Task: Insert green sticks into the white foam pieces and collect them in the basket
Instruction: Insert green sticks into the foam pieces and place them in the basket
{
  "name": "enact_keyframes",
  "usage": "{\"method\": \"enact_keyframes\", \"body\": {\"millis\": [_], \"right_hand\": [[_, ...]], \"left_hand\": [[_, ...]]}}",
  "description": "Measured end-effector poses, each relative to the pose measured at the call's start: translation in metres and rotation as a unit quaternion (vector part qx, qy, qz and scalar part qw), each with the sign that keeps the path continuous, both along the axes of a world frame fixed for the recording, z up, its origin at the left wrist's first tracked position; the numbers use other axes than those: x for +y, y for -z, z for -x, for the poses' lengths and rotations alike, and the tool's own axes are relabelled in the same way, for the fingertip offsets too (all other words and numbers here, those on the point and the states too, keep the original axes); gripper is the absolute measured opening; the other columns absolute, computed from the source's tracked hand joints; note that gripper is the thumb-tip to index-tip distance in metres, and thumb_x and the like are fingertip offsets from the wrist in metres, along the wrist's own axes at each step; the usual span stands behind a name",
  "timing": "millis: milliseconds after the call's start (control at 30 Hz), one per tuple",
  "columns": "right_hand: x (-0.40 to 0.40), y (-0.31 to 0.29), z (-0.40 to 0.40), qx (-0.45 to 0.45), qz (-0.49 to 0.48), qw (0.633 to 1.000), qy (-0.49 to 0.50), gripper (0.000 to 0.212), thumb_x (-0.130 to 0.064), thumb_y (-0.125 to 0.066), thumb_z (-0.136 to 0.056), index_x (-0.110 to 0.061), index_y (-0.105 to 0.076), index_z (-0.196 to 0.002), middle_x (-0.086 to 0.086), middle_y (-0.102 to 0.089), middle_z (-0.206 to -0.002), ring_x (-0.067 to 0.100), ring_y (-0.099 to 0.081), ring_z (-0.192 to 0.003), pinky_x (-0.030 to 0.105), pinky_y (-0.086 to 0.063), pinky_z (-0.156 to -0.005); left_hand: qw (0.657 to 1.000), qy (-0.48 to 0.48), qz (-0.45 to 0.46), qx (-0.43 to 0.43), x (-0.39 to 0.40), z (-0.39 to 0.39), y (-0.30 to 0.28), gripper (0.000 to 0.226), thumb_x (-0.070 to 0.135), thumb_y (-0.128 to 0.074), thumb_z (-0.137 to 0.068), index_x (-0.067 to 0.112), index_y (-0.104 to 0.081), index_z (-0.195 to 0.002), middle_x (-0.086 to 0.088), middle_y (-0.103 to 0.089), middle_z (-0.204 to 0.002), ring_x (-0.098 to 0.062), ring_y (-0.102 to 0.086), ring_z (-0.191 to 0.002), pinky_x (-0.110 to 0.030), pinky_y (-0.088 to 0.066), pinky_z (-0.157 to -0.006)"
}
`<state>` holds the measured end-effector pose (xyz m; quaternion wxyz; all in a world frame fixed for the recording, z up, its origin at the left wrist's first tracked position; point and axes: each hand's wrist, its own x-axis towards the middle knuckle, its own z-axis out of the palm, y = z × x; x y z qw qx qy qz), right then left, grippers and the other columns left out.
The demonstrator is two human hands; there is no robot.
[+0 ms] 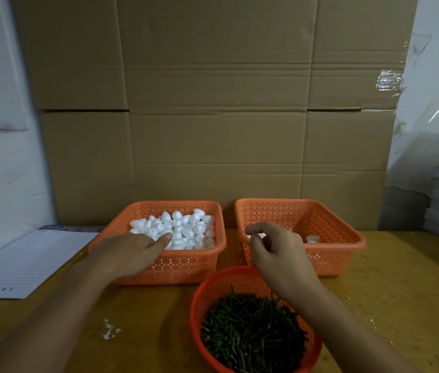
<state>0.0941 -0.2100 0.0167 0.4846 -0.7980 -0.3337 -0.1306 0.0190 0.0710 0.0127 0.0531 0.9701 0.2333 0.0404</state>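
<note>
Thin green sticks [250,337] fill round perforated bowl [197,300].

A single wide-angle view is taken from the person's head, directed forward and down across the table [143,316]. Both forearms are seen entering from the bottom edge, so the near work area is viewed at close range. The upright cardboard sheet [213,103] behind the table is faced squarely and fills the upper frame. No second view is provided.
</note>
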Motion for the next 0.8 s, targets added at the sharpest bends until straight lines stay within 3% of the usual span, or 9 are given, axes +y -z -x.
{"method": "enact_keyframes", "body": {"millis": [167, 467, 600, 800], "right_hand": [[0.0004, -0.0001, -0.0008, 0.003, -0.003, 1.0, 0.003, 0.025, -0.017, -0.049, -0.095, -0.022, -0.071, -0.106, 0.006, -0.064, -0.056, 0.008, -0.047, -0.041, 0.038, -0.041, -0.045], [0.0001, -0.0003, -0.0013, -0.003, 0.0, 1.0, 0.01, 0.024, -0.018, -0.05, -0.095, -0.023, -0.071, -0.105, 0.006, -0.066, -0.058, 0.011, -0.052, -0.042, 0.039, -0.043, -0.046], [0.0, 0.0004, -0.0023, -0.006, -0.001, 1.0, 0.01, 0.024, -0.018, -0.05, -0.095, -0.023, -0.07, -0.105, 0.006, -0.066, -0.058, 0.011, -0.052, -0.042, 0.039, -0.042, -0.046], [0.0, 0.0005, -0.003, -0.009, -0.001, 1.0, 0.007, 0.025, -0.017, -0.049, -0.094, -0.023, -0.071, -0.105, 0.005, -0.066, -0.058, 0.007, -0.049, -0.04, 0.034, -0.039, -0.043]], "left_hand": [[1.0, -0.001, 0.004, -0.004, 0.003, -0.002, 0.0018, 0.088, 0.079, -0.004, -0.087, 0.031, -0.06, -0.137, -0.005, -0.045, -0.155, -0.021, -0.052, -0.128, -0.037, -0.039, -0.099], [1.0, 0.006, 0.003, -0.024, 0.0061, -0.0033, 0.0046, 0.083, 0.077, -0.006, -0.091, 0.031, -0.069, -0.12, 0.002, -0.067, -0.126, -0.013, -0.057, -0.104, -0.032, -0.036, -0.082], [1.0, 0.003, 0.0, -0.027, 0.0061, -0.0032, 0.0052, 0.079, 0.075, -0.008, -0.093, 0.033, -0.068, -0.122, 0.002, -0.066, -0.128, -0.011, -0.053, -0.099, -0.032, -0.035, -0.081], [0.999, 0.006, 0.005, -0.034, 0.0077, -0.0038, 0.0059, 0.082, 0.077, -0.008, -0.092, 0.03, -0.07, -0.118, 0.003, -0.069, -0.119, -0.012, -0.059, -0.1, -0.032, -0.038, -0.081]]}}
